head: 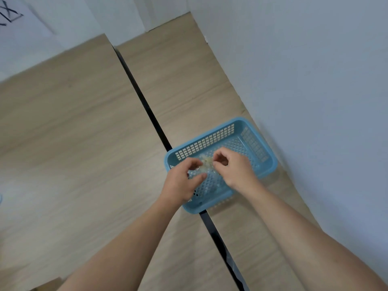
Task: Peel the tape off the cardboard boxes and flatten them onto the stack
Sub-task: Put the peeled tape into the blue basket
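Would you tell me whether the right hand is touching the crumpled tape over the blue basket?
Touching: the head view shows the right hand pinching the crumpled tape at its edge, with no gap visible.

wood tabletops point(63, 127), dark gap point(147, 108), white wall point(315, 70)

The crumpled wad of clear tape point(206, 163) is blurred, the left hand point(180, 183) hides the near-left rim of the blue plastic mesh basket point(270, 162), and the bottom edge cuts off a brown cardboard corner point(48, 285).
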